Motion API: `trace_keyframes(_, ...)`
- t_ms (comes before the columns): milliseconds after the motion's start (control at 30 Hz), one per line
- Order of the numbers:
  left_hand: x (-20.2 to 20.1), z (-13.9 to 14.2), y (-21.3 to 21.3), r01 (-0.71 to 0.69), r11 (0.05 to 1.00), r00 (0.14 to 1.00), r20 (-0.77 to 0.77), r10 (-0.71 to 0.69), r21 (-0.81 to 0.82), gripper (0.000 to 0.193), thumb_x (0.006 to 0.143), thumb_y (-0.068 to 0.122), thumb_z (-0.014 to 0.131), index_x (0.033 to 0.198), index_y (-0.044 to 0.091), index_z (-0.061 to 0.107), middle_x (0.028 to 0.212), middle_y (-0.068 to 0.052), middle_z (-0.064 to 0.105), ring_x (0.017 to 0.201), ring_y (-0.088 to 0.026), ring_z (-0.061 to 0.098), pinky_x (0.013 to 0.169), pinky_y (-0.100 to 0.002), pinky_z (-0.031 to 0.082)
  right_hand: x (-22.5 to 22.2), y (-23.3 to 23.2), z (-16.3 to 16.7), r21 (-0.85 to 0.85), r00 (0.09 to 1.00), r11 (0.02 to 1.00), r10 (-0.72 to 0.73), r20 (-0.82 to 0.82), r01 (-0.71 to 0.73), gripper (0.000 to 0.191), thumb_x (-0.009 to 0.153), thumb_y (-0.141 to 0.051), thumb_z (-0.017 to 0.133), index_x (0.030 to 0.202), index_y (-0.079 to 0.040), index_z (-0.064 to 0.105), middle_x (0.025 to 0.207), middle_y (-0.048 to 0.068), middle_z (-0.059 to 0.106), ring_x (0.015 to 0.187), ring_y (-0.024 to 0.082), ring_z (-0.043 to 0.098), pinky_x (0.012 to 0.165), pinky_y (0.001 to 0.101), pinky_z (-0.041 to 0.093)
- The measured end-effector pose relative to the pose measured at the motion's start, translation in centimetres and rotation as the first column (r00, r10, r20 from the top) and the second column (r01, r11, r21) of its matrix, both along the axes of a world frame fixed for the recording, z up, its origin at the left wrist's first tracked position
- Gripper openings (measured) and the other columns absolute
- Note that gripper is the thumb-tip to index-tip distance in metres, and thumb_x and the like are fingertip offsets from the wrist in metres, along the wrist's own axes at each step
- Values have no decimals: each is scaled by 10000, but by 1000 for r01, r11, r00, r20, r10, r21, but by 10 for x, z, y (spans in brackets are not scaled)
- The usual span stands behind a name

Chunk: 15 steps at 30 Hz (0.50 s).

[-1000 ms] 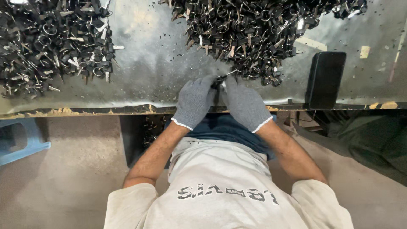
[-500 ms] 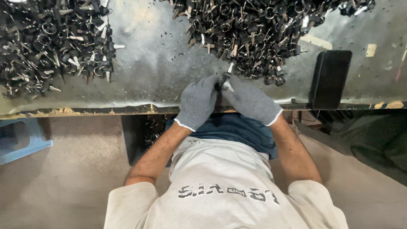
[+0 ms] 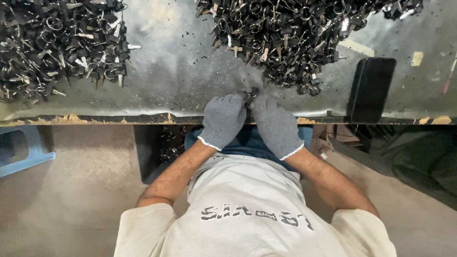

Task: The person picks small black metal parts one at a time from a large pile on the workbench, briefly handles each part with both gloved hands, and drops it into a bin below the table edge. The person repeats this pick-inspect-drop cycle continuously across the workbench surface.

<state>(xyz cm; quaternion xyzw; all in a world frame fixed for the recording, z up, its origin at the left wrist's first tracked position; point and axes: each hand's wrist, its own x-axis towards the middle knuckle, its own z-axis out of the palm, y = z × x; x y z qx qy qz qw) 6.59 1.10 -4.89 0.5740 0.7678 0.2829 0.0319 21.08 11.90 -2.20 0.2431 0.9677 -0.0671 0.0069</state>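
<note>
Both my hands wear grey knit gloves and meet at the near edge of the metal-topped table. My left hand and my right hand pinch a small dark key with a ring between their fingertips. The gloves hide most of it. Just beyond the fingers lies a big pile of black-headed keys and rings. A second pile of the same keys covers the far left of the table.
A black phone lies flat at the table's near edge, right of my hands. Under the table stands a dark bin with more keys. A blue plastic stool is on the floor at the left.
The hands have stayed together at the table edge. The small metal piece that stuck up between the fingers has sunk lower into them.
</note>
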Motion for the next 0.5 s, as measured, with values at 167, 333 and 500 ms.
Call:
trace_keyframes(167,4,9,1,-4,998,1000,15,5,-70,125,889,161,711,898,91,609,805,-125,610,710,-353,623,655,-473,477,-6,25,1,-488,989,866,43,-144,-109,245,1011,-201,610,1126,6,545,837,233,687,727,421,693,609,518,546)
trace_keyframes(333,-16,39,-5,-22,875,992,98,79,-484,253,1029,363,630,911,143,669,844,-137,673,812,-362,671,747,-496,504,8,19,9,-519,983,854,-69,-172,-31,319,973,-240,628,1175,-5,551,881,251,699,789,445,701,638,538,550)
trace_keyframes(500,-28,42,37,124,991,982,137,-129,39,308,846,79,637,1150,39,664,1077,-181,668,1008,-375,640,852,-473,527,-1,-12,2,-432,994,897,110,23,-89,415,908,-249,655,1192,37,556,875,234,707,737,428,710,615,530,560)
